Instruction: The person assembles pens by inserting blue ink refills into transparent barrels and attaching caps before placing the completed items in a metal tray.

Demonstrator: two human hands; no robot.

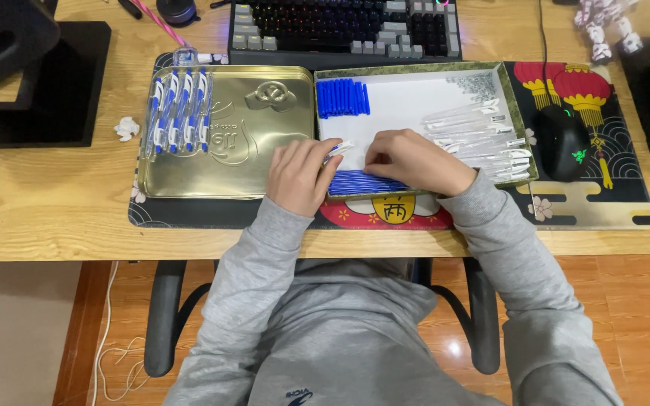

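Head view: both hands meet over the white tray [415,101]'s near-left corner, left hand [299,174] pinching a clear pen barrel [338,149] angled toward the right hand [408,159], whose grip I cannot tell.

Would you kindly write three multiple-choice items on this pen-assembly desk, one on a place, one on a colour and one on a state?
1. Where do the finished pens lie?
A. on the gold tin lid
B. on the keyboard
C. on the floor

2. What colour are the small caps heaped in the back left corner of the white box?
A. red
B. blue
C. green

3. What is the left hand doing?
A. resting flat on the mouse
B. hanging below the desk
C. holding a clear pen barrel beside the right hand

Answers: 1 A, as the pens sit in a row on the lid's left side; 2 B, as the heap is plainly blue; 3 C, as the barrel's end sticks out of its fingers above the box edge.
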